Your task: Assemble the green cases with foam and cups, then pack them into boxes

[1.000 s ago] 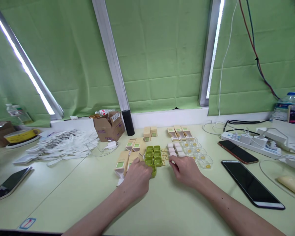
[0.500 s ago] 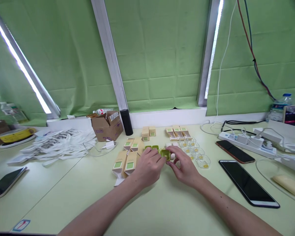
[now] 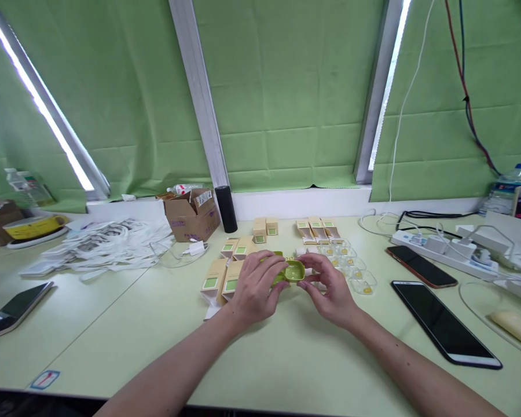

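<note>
Green dish is in hand, midway between the table's left and right sides, toward the far edge. Opening faces up and toward the camera; looks empty. Right hand has it at its right side, thumb near the lower rim, forefinger near the upper, looks like a light pinch. Left hand is curled at the dish's left side, fingers close together; more green shows under them, can't tell if that's a second dish or what exactly they pinch. Dish is between both hands, so both are occupied with it; base hidden, can't tell if it clears the table.

Around: small cartons just left of the left hand, clear containers with yellow bits just beyond the right hand, open cartons nearer the far edge. Cardboard box and black cylinder by the far edge, left of center. Large phone lies toward the near right corner.
</note>
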The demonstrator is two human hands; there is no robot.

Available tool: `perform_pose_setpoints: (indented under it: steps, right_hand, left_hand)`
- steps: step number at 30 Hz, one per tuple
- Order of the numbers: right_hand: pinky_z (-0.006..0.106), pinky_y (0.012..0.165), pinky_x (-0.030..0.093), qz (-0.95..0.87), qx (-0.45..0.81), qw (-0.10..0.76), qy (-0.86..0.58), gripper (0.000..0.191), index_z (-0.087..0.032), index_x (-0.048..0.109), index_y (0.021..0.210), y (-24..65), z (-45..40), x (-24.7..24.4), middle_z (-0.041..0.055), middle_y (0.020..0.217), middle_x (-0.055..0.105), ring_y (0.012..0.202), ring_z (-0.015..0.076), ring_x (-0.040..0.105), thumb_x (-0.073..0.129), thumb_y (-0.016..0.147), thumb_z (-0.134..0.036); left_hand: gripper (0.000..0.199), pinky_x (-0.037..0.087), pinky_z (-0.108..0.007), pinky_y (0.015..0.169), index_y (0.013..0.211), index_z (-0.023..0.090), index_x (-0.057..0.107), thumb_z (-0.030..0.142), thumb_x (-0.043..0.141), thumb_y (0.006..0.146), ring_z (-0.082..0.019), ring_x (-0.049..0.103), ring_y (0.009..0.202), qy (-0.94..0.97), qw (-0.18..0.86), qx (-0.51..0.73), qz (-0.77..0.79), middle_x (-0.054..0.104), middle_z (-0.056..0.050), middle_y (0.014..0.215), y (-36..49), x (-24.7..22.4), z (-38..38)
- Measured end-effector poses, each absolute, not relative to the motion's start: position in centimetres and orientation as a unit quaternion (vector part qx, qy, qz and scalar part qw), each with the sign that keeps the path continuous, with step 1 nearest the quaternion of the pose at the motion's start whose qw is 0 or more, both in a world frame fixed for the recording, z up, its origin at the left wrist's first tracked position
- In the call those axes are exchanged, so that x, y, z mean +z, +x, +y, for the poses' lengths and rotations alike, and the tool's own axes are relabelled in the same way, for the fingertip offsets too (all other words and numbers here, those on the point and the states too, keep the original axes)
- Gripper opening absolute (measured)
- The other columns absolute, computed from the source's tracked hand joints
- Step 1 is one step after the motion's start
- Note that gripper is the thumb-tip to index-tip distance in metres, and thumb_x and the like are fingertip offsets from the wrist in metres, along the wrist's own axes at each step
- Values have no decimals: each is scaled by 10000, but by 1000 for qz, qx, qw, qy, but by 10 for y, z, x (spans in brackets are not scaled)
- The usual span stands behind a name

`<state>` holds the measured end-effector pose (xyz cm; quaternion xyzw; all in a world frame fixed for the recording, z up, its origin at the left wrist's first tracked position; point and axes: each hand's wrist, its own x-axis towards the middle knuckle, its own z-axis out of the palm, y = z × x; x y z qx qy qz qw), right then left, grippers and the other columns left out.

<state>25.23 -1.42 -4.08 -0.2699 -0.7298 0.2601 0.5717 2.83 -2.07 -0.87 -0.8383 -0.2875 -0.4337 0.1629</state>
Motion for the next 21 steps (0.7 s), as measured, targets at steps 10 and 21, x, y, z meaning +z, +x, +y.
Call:
perform_pose_setpoints:
  steps: [10, 21]
  right_hand:
    - [449, 869, 714, -730, 302, 560, -251, 414, -305, 455, 1397, 254, -15, -46, 139, 1345, 695, 1245, 294, 717, 657, 1036, -305]
    - [345, 680, 683, -758, 287, 520, -269, 416, -298, 561, 1404, 251, -12, -47, 42, 1000, 742, 740, 173, 740, 636, 999, -241]
  left_hand:
    - [330, 553, -524, 1030, 1311, 231, 681, 224, 708, 983, -315, 690, 1185, -826, 133, -478, -269, 806, -119, 1162, 30, -16, -16]
    - [242, 587, -342, 808, 972, 184, 761, 406, 673, 1006, -222, 716, 922, -721, -153, -546, -399, 740, -91, 973, 40, -19, -17]
